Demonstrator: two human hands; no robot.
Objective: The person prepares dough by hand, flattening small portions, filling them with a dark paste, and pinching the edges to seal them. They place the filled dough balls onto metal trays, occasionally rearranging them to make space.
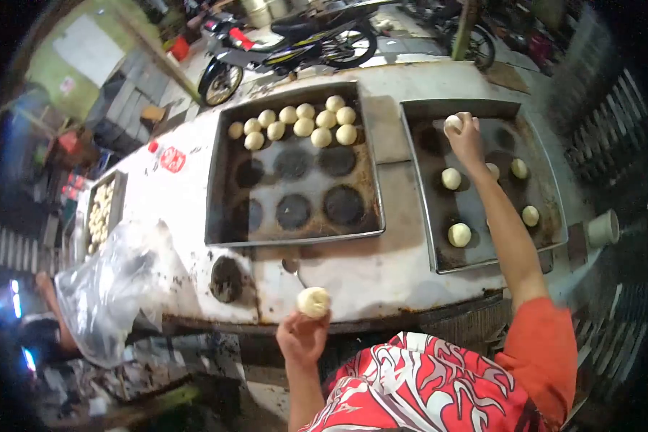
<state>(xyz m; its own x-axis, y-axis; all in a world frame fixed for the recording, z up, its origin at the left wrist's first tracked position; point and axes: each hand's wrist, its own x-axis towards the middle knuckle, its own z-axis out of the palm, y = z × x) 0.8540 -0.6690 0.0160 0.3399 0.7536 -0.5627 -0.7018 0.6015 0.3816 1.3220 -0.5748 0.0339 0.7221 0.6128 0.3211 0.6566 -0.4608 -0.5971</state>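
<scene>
My left hand (304, 337) holds a pale dough ball (313, 302) near the table's front edge, fingers wrapped under it. Over the far left part of the right tray (475, 265), my right hand (464, 135) grips another dough ball (453, 123). Several dough balls sit spaced apart in that tray, some partly hidden behind my right forearm. The middle tray (295, 242) has several dough balls grouped in its far half and dark round marks in its near half. A spoon (299, 277) lies between my left hand and the middle tray.
A dark round patch (227, 279) lies left of the spoon. A clear plastic bag (111, 288) hangs over the table's left end, near a small tray of dough pieces (101, 212). Another person's arm (56, 309) shows at far left. Behind the table stands a motorcycle (284, 50).
</scene>
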